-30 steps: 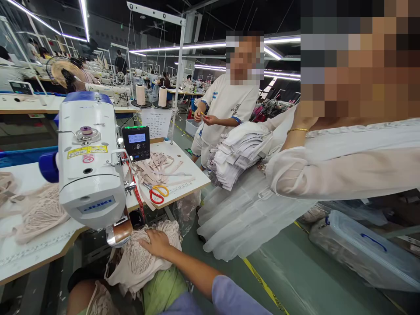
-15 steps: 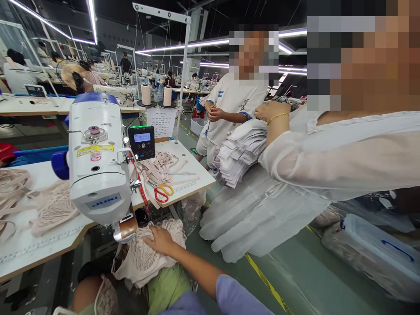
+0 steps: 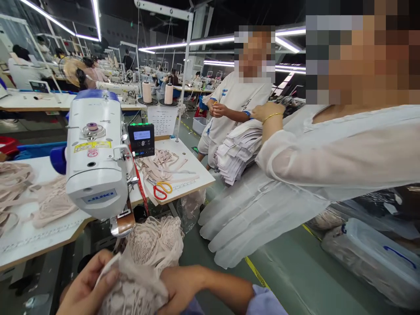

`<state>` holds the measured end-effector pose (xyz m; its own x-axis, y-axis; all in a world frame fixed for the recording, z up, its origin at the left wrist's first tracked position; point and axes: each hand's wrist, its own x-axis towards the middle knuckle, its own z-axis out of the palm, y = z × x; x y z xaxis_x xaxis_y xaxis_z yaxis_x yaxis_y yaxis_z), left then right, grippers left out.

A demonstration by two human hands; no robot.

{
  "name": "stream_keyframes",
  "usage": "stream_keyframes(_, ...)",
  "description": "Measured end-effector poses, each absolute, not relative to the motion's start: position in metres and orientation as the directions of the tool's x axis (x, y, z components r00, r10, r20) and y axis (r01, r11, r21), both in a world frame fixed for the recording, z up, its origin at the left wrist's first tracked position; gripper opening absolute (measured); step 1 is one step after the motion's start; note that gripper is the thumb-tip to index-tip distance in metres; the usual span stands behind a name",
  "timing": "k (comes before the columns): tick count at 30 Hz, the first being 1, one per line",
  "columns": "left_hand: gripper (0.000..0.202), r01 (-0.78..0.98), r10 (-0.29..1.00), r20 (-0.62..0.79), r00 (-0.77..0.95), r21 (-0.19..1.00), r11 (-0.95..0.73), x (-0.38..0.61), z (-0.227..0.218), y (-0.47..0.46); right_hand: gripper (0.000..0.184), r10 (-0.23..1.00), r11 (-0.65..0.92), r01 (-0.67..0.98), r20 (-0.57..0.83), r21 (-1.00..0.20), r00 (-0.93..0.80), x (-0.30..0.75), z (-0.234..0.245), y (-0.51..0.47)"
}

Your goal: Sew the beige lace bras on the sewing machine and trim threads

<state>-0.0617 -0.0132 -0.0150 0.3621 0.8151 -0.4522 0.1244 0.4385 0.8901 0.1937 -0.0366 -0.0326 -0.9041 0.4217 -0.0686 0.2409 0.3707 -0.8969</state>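
My left hand point(image 3: 90, 284) pinches the edge of a beige lace garment piece point(image 3: 131, 284) low in the view, thumb in front. At its right side, my right hand point(image 3: 180, 286) grips the same piece, its fingertips partly hidden by fabric. Just beyond both hands lies a heap of beige lace garments point(image 3: 155, 240), below the head of a white sewing machine point(image 3: 96, 162). The heap's underside is hidden.
Scissors with red and yellow handles point(image 3: 162, 189) lie beside beige straps point(image 3: 160, 162) on the machine table point(image 3: 193, 170). At right, a co-worker's arm point(image 3: 295, 148) rests over stacked white pieces point(image 3: 239, 148); another person point(image 3: 238, 98) stands behind. A lidded plastic bin point(image 3: 370, 258) sits on the floor.
My right hand has left the lace heap and come down toward me. My left hand has come into view, and both now hold a lace garment piece close to the camera.
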Motion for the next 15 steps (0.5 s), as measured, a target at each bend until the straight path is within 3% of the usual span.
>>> stream_keyframes(3, 0.062, 0.008, 0.894, -0.396, 0.211, 0.915, 0.404, -0.026, 0.012, -0.010, 0.043, 0.543, 0.334, 0.368, -0.142, -0.868, -0.828, 0.231, -0.002, -0.046)
stream_keyframes(7, 0.050, -0.175, 0.912, -0.312, 0.267, 0.915, 0.365, 0.010, -0.004, -0.003, 0.056, 0.719, 0.334, 0.638, -0.250, -0.694, -0.648, 0.264, -0.011, -0.032)
stream_keyframes(11, 0.035, -0.208, 0.915, -0.263, 0.305, 0.919, 0.333, 0.015, -0.031, -0.007, 0.060, 0.751, 0.272, 0.728, -0.334, -0.629, -0.570, 0.271, -0.051, -0.025)
stream_keyframes(15, 0.034, -0.165, 0.924, -0.234, 0.303, 0.942, 0.292, 0.018, -0.035, -0.012, 0.059, 0.718, 0.305, 0.733, -0.358, -0.608, -0.597, 0.269, -0.075, -0.023)
